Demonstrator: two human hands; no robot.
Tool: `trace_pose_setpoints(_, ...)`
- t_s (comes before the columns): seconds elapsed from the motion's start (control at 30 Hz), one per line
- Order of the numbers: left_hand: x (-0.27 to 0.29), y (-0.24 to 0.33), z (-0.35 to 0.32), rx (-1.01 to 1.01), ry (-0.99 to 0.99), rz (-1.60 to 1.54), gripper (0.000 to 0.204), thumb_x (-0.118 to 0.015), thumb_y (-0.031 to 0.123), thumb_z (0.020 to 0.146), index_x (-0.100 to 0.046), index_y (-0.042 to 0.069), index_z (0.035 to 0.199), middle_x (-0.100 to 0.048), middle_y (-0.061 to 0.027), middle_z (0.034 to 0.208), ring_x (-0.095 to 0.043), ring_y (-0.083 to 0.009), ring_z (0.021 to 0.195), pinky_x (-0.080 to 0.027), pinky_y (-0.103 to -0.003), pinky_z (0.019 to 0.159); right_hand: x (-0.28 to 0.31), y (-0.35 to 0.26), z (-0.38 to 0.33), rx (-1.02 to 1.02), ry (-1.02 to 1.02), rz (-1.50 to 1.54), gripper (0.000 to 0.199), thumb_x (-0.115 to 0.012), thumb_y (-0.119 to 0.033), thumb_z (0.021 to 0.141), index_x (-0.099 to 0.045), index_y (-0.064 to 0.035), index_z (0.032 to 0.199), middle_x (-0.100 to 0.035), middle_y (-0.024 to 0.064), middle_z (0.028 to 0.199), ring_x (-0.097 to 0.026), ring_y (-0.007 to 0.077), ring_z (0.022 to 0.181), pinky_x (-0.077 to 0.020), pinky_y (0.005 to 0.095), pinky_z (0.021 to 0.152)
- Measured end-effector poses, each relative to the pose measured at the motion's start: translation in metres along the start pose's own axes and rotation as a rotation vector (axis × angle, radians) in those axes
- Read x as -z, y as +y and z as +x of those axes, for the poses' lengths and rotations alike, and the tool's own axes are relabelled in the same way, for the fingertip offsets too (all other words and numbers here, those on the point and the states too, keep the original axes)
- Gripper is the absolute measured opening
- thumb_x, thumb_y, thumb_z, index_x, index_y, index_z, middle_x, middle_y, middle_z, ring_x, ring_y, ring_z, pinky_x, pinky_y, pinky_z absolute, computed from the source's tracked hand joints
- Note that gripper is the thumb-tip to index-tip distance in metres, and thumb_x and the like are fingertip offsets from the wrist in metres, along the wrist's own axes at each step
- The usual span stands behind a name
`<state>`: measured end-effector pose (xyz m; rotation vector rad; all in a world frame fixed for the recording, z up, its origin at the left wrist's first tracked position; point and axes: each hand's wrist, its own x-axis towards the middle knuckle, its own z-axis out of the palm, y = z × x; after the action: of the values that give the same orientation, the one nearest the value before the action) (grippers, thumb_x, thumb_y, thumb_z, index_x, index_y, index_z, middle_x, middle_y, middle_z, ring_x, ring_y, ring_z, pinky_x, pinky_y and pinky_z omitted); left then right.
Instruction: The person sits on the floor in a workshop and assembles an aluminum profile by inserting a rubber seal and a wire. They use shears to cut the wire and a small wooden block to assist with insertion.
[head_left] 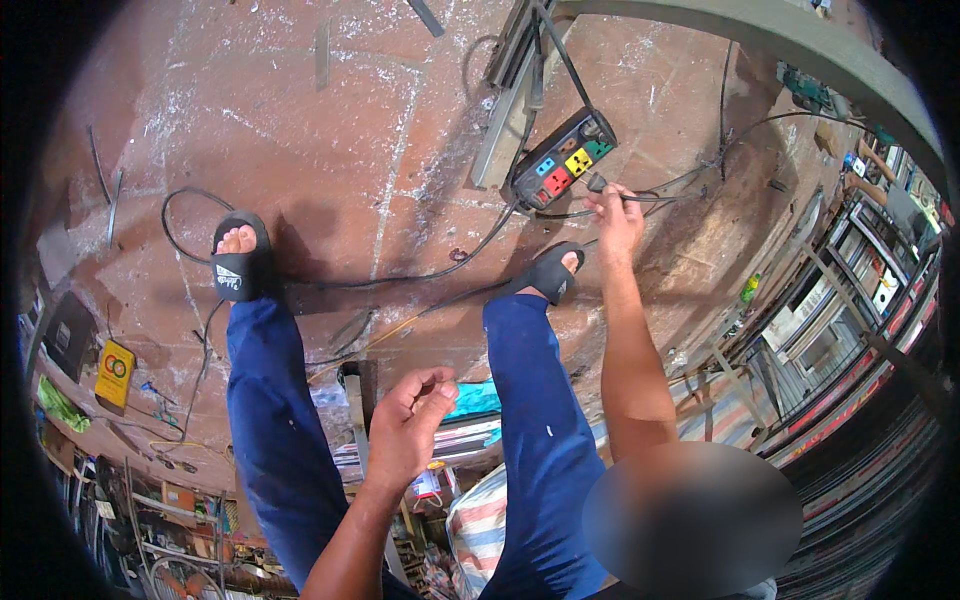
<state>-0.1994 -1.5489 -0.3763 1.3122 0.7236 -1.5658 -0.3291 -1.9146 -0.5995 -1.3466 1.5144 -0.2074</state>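
Note:
My right hand (616,222) reaches forward and grips a dark power plug (597,183) with a black cord. The plug's prongs point at a black power strip (528,183) on the floor, which has blue, red, yellow, green and orange sockets. A small gap seems to lie between the prongs and the yellow socket (579,162). My left hand (412,420) hangs between my knees, fingers curled toward the thumb. Whether anything small sits in those fingers I cannot make out.
Black cables (385,281) run over the reddish floor (290,110) past my sandals (240,265). A grey metal frame (800,50) stands at the far right. A yellow box (115,373) lies at the left. Metal racks (830,280) and striped sheeting (483,525) lie right and near.

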Motion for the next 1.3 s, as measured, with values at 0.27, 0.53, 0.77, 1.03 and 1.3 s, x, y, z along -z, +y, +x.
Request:
trace_pose_setpoints(0.27,0.006,0.007,0.0,0.015,0.012,0.021,0.04,-0.069,0.027,0.103,-0.066,-0.005,0.126,-0.072,-0.0096,0.108,-0.067,-0.015,0.095,-0.053,-0.03,0.089,-0.032,0.017,0.001,0.063,0.21,0.094,0.019,-0.063,-0.012,0.104,-0.059,0.0006,0.118,-0.07,0.0091,0.091,-0.067,0.014,0.074,-0.048,0.025,0.061)
trace_pose_setpoints(0.53,0.011,0.01,-0.003,0.022,-0.005,0.053,0.038,-0.069,0.026,0.103,-0.067,-0.003,0.126,-0.072,-0.0074,0.106,-0.065,-0.012,0.093,-0.051,-0.028,0.088,-0.044,0.024,0.014,0.213,0.236,-0.139,0.016,-0.068,-0.01,0.1,-0.061,0.0011,0.108,-0.07,0.0075,0.085,-0.067,0.0144,0.071,-0.0523,0.0294,0.063)
trace_pose_setpoints(0.77,0.011,0.008,-0.004,0.036,-0.005,-0.01,0.036,-0.068,0.026,0.104,-0.067,-0.002,0.126,-0.072,-0.0063,0.107,-0.064,-0.0112,0.096,-0.051,-0.028,0.088,-0.047,0.026,0.009,0.271,0.295,-0.352,0.018,-0.072,-0.014,0.098,-0.064,0.0002,0.104,-0.072,0.0079,0.082,-0.07,0.0167,0.073,-0.0556,0.0336,0.069)
trace_pose_setpoints(1.03,0.003,0.008,-0.002,-0.004,-0.053,-0.002,0.038,-0.064,0.026,0.107,-0.064,-0.004,0.13,-0.073,-0.0093,0.107,-0.068,-0.0163,0.098,-0.055,-0.031,0.091,-0.044,0.025,0.028,0.346,0.249,-0.469,0.017,-0.071,-0.01,0.098,-0.063,0.0003,0.108,-0.074,0.0102,0.087,-0.071,0.0185,0.073,-0.0568,0.0341,0.067)
trace_pose_setpoints(1.3,0.006,0.006,-0.001,0.022,-0.038,-0.066,0.034,-0.069,0.024,0.104,-0.068,-0.002,0.126,-0.072,-0.0052,0.104,-0.064,-0.0117,0.093,-0.052,-0.028,0.087,-0.025,0.039,0.038,0.332,0.148,-0.304,0.021,-0.073,-0.017,0.096,-0.064,-0.0008,0.106,-0.074,0.0156,0.092,-0.071,0.0277,0.076,-0.0553,0.0414,0.074)
